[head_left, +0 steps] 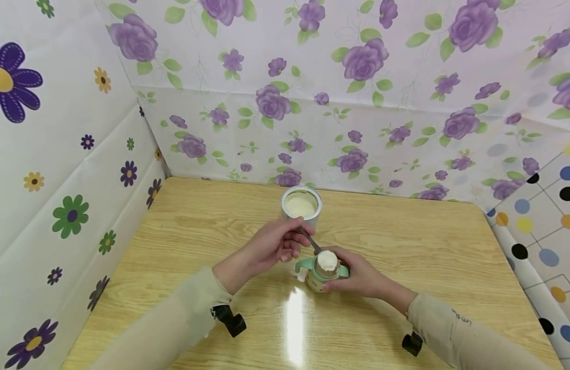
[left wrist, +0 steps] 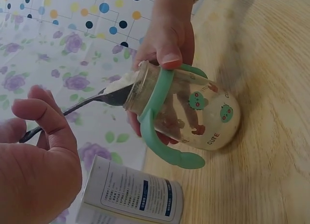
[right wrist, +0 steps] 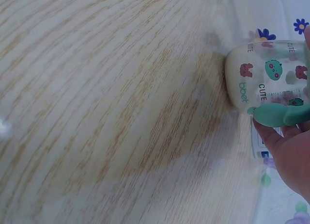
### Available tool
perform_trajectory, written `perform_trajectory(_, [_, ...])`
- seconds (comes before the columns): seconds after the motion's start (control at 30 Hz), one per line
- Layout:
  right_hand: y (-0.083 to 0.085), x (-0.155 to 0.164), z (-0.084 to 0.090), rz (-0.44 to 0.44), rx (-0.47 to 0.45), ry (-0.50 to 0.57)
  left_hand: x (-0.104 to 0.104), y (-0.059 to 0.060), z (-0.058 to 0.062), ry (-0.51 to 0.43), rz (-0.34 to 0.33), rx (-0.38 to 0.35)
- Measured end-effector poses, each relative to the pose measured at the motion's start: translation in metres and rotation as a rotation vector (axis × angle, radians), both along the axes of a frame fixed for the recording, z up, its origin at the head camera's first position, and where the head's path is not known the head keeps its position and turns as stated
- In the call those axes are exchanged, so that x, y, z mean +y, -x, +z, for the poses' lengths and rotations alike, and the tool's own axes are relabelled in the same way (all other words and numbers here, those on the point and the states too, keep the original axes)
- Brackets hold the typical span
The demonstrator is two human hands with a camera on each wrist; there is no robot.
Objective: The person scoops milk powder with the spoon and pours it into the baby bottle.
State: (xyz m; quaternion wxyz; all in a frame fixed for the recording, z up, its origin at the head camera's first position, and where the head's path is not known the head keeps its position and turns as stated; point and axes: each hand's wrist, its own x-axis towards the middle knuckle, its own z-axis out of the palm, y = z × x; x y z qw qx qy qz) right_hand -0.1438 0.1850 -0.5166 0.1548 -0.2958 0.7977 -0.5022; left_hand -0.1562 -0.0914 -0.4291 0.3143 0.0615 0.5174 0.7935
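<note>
spoon (left wrist: pixel 116 97), heaped with pale powder (head_left: pixel 328 260), sat at the mouth of the green-handled bottle (left wrist: pixel 208 112). from afar i saw the left hand (head_left: pixel 268 244) pinching the spoon, the right hand (head_left: pixel 359 275) gripping the bottle on the table (head_left: pixel 220 216), a can (left wrist: pixel 131 192) near.

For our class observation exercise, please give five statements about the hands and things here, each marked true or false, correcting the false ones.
1. The left hand holds the spoon. True.
2. The bottle's handles are purple. False: the handles on the bottle are green.
3. The right hand grips the bottle. True.
4. The can is covered by a lid. False: the can is open at the top.
5. Pale powder is heaped on the spoon. True.
</note>
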Motion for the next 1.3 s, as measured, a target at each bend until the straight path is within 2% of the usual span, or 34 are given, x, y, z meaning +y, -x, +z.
perform_trajectory(0.2, [0.001, 0.001, 0.0, 0.004, -0.007, -0.008, 0.004, -0.002, -0.004, 0.072, -0.037, 0.055])
perform_trajectory(0.33, [0.001, 0.001, 0.001, 0.007, -0.001, -0.009, 0.006, -0.003, -0.005, 0.131, -0.05, 0.119])
perform_trajectory(0.67, [0.001, 0.0, 0.002, 0.016, 0.001, -0.004, 0.006, -0.007, -0.005, 0.214, -0.05, 0.231])
perform_trajectory(0.87, [0.001, 0.0, 0.002, 0.021, 0.002, -0.006, -0.001, -0.006, -0.004, 0.282, -0.108, 0.328])
perform_trajectory(1.13, [0.002, -0.001, 0.001, 0.029, 0.013, -0.009, -0.012, 0.002, -0.011, 0.272, -0.167, 0.369])
perform_trajectory(1.3, [0.002, -0.001, 0.002, 0.029, 0.009, -0.009, -0.015, 0.005, -0.011, 0.266, -0.191, 0.381])
